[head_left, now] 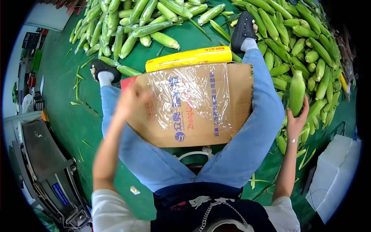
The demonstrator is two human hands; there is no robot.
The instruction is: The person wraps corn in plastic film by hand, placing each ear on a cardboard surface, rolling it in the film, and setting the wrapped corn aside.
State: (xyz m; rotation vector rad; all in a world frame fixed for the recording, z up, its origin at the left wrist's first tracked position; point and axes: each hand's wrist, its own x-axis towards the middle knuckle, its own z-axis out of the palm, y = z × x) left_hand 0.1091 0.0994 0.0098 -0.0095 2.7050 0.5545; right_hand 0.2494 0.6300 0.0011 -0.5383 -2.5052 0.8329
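My right hand (297, 118) is wrapped round the lower end of a green ear of corn (296, 94), held upright at the edge of the corn pile on the right. My left hand (133, 101) is blurred by motion above the left side of a cardboard box (239, 89); its fingers cannot be made out. Clear plastic film (185, 91) lies over the top of the box, between my legs. Against the far edge of the box rests a yellow roll (189, 58) of film.
Film-wrapped corn (135, 31) is heaped at the far left on the green floor (87, 127). Unwrapped corn (320, 50) is piled on the right. A metal machine (46, 154) stands at the left, and a white block (334, 170) at the lower right.
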